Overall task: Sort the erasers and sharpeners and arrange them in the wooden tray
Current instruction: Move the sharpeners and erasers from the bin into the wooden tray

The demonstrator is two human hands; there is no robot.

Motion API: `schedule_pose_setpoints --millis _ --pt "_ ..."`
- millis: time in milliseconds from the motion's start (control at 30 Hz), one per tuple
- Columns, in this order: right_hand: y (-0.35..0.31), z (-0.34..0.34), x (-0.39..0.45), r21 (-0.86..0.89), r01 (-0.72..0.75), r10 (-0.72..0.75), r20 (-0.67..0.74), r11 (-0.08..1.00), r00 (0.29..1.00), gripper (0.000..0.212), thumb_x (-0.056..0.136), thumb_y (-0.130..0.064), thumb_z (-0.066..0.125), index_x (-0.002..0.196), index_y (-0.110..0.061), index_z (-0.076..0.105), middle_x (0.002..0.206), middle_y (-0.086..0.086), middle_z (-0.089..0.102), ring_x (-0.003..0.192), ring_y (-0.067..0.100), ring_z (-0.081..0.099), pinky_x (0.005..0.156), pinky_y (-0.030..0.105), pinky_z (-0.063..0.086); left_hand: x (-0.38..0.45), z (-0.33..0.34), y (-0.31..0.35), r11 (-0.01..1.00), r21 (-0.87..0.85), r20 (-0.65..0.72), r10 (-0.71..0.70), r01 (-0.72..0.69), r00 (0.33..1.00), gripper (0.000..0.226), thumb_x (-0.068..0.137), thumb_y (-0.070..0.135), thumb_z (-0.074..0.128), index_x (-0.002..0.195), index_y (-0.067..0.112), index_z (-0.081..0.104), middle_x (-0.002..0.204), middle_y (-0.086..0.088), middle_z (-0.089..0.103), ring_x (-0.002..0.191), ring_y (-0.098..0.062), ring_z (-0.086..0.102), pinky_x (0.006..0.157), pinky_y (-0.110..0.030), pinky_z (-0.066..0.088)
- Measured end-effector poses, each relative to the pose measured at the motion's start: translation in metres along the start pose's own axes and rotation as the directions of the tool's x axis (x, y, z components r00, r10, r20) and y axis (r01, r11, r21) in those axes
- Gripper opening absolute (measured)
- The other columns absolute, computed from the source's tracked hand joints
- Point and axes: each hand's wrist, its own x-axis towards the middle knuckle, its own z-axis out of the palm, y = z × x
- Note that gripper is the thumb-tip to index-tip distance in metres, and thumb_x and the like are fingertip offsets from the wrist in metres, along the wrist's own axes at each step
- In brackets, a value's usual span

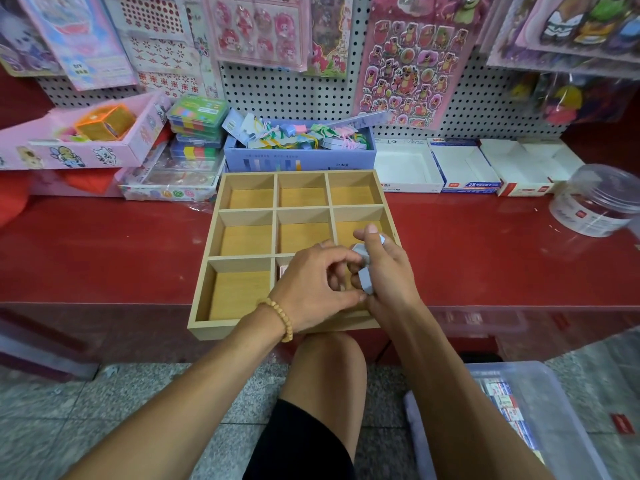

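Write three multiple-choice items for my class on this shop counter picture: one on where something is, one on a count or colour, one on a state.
1. Where is the wooden tray?
A. On the floor
B. On the red counter, its near edge over the front
C. Hanging on the pegboard

2. How many compartments has the tray?
A. Four
B. Six
C. Nine

3. What is the right hand doing?
A. Gripping small pale blue pieces
B. Lying flat on the counter
C. Lifting the clear jar

Answers: 1 B, the tray sits on the counter with its front wall past the edge. 2 C, three rows of three. 3 A, its fingers curl round the pieces above the tray, with the left hand close against it.
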Motion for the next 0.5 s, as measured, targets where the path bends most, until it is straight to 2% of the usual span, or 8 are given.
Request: schedule_pose_setpoints --millis 67,167,267,367,400,500 --pt "0.002 0.000 0.000 -0.018 -0.007 0.008 0.028 1.000 1.000 0.031 0.102 -0.043 0.050 0.102 -0.017 0.066 0.077 0.008 0.063 0.070 0.020 0.065 0.071 0.039 0.057 0.001 0.002 0.002 0.999 0.053 0.002 0.006 -0.006 1.000 0.031 0.067 0.014 0.085 0.094 0.022 0.072 0.064 0.013 0.051 0.060 0.000 0.050 0.061 -0.011 0.039" --pt "0.003 -0.001 0.001 -0.042 -0.006 0.006 0.008 0.999 1.000 0.032 0.100 -0.045 0.051 0.100 -0.018 0.068 0.081 0.009 0.064 0.074 0.022 0.066 0.078 0.044 0.057 0.002 0.002 0.003 0.998 0.055 0.037 0.006 -0.008 0.999 0.027 0.068 0.012 0.083 0.091 0.020 0.070 0.057 0.011 0.052 0.058 -0.003 0.052 0.063 -0.018 0.048" --pt "0.001 -0.001 -0.001 0.029 -0.033 0.033 -0.029 0.999 0.999 0.030 0.102 -0.040 0.050 0.098 -0.015 0.065 0.072 0.004 0.063 0.063 0.018 0.065 0.065 0.037 0.056 0.002 0.002 0.000 0.999 -0.035 0.060 -0.020 0.022 0.998 0.029 0.068 0.007 0.081 0.091 0.016 0.067 0.066 0.008 0.055 0.055 -0.004 0.048 0.057 -0.018 0.045" --pt "-0.002 -0.008 0.001 0.013 0.004 -0.003 -0.064 1.000 0.998 0.027 0.104 -0.034 0.050 0.097 -0.011 0.063 0.069 0.002 0.057 0.055 0.011 0.058 0.058 0.032 0.050 0.001 -0.005 -0.005 0.988 -0.145 -0.013 -0.063 0.060 0.998 0.031 0.068 0.004 0.082 0.091 0.017 0.067 0.083 0.004 0.062 0.062 -0.007 0.055 0.063 -0.026 0.051" --pt "-0.003 -0.011 0.002 -0.015 0.021 -0.022 -0.050 1.000 0.998 0.025 0.104 -0.032 0.051 0.097 -0.010 0.062 0.068 0.002 0.053 0.052 0.010 0.053 0.053 0.028 0.046 0.001 -0.008 -0.007 0.982 -0.172 -0.047 -0.084 0.075 0.995 0.031 0.068 0.003 0.082 0.092 0.017 0.067 0.086 0.002 0.064 0.064 -0.008 0.057 0.064 -0.027 0.051" --pt "-0.006 -0.019 0.001 -0.128 0.025 -0.016 0.069 0.991 0.998 0.022 0.102 -0.030 0.055 0.096 -0.010 0.063 0.063 0.000 0.047 0.050 0.010 0.044 0.047 0.025 0.035 0.003 -0.017 -0.013 0.959 -0.259 -0.105 -0.142 0.111 0.984 0.031 0.070 0.002 0.082 0.092 0.016 0.066 0.078 0.000 0.071 0.063 -0.009 0.061 0.061 -0.021 0.047"
